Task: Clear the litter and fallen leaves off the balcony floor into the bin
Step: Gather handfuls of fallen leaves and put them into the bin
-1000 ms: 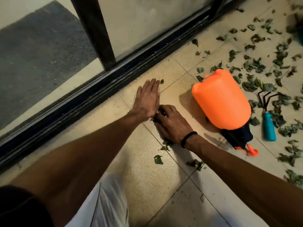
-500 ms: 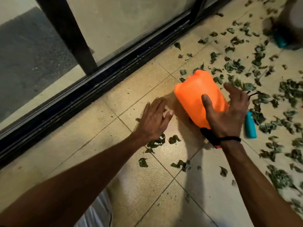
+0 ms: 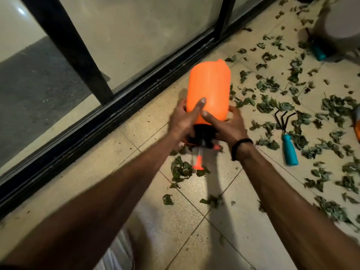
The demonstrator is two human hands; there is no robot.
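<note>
One orange sprayer bottle [image 3: 208, 90] is in view, with one black cap end and one orange nozzle tip. Two hands hold it: one left hand [image 3: 184, 119] and one right hand [image 3: 227, 124]. One black band sits on the right wrist. One hand rake [image 3: 286, 133] with a teal handle lies on the floor, and a second teal handle [image 3: 318, 52] shows farther off, so two teal handles in all. One grey round container [image 3: 339, 26] is partly in view. The leaves [image 3: 266, 106] are too many to count, several dozen at least. One black door track [image 3: 109, 117] crosses the floor.
</note>
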